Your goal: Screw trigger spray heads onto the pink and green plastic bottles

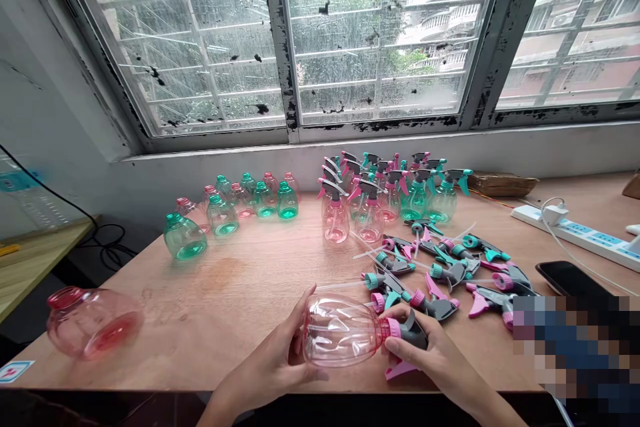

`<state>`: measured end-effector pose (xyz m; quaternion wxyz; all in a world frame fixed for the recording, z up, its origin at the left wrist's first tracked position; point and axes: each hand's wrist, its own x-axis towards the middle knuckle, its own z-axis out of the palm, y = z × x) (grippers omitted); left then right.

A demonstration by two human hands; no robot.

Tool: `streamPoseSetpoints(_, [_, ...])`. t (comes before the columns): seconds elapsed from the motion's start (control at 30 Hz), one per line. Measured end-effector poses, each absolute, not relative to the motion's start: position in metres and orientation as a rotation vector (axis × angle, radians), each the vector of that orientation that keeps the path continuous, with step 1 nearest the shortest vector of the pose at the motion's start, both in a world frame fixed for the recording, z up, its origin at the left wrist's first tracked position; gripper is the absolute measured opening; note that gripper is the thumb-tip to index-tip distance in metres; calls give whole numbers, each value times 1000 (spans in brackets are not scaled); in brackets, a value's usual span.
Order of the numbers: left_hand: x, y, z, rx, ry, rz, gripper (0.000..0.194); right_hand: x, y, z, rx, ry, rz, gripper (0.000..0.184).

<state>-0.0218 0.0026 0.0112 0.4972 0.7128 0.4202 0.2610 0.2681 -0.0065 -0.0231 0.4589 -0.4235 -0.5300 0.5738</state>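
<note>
Transparent pink bottle, held sideways above the front part of the table, its neck toward the person's right. The left hand cups the base between thumb and fingers; the right hand pinches the grey-and-pink spray head at the neck. The fingers partly cover the collar, so its seating cannot be told with certainty. The bottle appears empty and is probably light; its thin, smooth wall would likely flex under a hard squeeze and slip if gripped loosely. The rounded body near the base offers the broadest hold, the ribbed collar the firmest for turning; the slender trigger is a poor handle. Beyond lie loose spray heads, with capped bottles behind them. Open-necked bottles occupy the far left; another pink bottle is nearer.
</note>
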Motion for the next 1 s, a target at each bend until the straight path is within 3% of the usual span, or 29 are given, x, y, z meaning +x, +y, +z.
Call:
streamPoseSetpoints(0.4, [-22,8,11,1714,1008,582,110,269,-7,-22,-1036,-1307,1414,39])
streamPoseSetpoints(1.0, [-22,4,9,1760,1011,622,97,269,-7,-24,-1020,-1320,1409,38])
